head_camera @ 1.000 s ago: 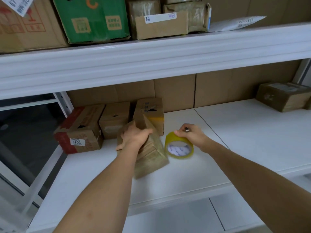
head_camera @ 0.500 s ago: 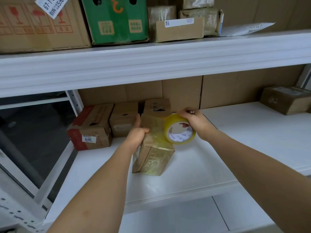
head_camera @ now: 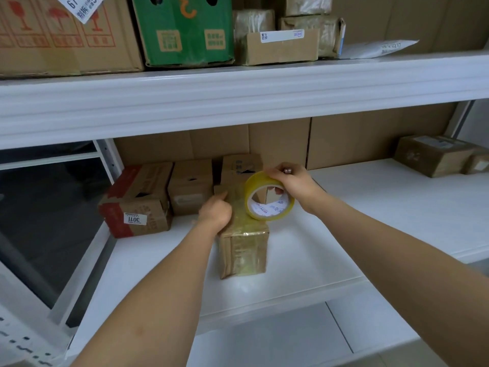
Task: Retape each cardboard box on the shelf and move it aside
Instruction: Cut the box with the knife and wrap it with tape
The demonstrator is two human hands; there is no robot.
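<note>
A small cardboard box, shiny with clear tape, stands upright on the white middle shelf. My left hand grips its upper left edge. My right hand holds a yellow tape roll just above the box's top right, fingers curled through and over the roll. Three more cardboard boxes sit behind to the left: a red-edged one, a plain one and a taller one partly hidden by the roll.
Two taped boxes sit at the far right of the same shelf. The upper shelf overhangs, loaded with a green box and brown cartons. Cardboard sheets line the back. A lower shelf shows beneath.
The box has been stood upright from a tilted position. My right hand lifted the tape roll off the shelf and brought it over the box's top. The view shifted slightly right.
</note>
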